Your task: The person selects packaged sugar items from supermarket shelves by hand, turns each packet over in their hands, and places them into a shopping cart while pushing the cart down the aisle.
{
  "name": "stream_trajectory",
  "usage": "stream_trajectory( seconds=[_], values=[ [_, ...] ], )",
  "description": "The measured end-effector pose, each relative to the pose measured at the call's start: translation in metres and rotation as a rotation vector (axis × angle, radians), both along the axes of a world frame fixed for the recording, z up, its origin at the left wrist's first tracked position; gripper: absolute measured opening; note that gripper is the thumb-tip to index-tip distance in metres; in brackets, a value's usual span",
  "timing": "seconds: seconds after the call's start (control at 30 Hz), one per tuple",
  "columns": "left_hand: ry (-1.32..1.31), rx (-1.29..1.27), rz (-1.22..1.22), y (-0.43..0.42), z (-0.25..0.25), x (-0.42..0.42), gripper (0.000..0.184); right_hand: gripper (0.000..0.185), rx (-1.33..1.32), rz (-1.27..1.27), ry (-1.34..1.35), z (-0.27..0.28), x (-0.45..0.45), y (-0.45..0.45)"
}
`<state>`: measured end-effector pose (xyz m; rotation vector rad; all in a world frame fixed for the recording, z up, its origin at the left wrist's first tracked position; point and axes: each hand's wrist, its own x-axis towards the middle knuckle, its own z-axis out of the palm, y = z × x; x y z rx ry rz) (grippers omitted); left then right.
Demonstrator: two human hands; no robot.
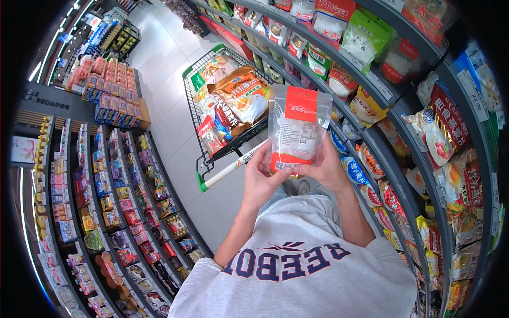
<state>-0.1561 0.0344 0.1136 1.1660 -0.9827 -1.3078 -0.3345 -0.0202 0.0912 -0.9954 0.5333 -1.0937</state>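
Observation:
A clear pouch with a red top label and a printed text panel (297,127) is held upright in front of my chest. My left hand (263,177) grips its lower left edge, with the thumb across the bottom. On its lower right edge, my right hand (330,168) holds the pouch the same way, the thumbs nearly meeting. Just left of the pouch stands a black wire shopping cart with green corners (192,87). Inside it lie an orange-brown bag (241,93), a red packet (210,137) and other bags. The cart's white handle (228,174) is beside my left hand.
Shelves of bagged goods (366,79) curve close along the right side. Racks of small packets (114,185) line the left. Behind them is a display of stacked boxes (114,108). The tiled floor (164,63) runs between them, past the cart.

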Motion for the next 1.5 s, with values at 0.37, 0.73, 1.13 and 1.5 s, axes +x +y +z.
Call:
stream_trajectory(
  seconds=[0.37, 0.73, 1.13, 1.5],
  values=[
    [-0.007, 0.001, -0.002, 0.0017, 0.0024, -0.0022, 0.072, 0.106, -0.001, 0.002, 0.001, 0.0037, -0.0023, 0.0016],
    [0.007, -0.003, -0.001, 0.0035, 0.0012, -0.0035, 0.072, 0.108, -0.003, -0.009, 0.010, 0.0030, -0.0036, 0.0037],
    [0.006, 0.002, -0.008, 0.0046, 0.0038, -0.0035, 0.073, 0.107, -0.001, -0.008, 0.005, 0.0027, -0.0035, 0.0054],
    [0.006, 0.000, -0.001, 0.0047, 0.0017, -0.0015, 0.072, 0.106, -0.012, -0.007, 0.016, 0.0012, -0.0020, 0.0050]
  ],
)
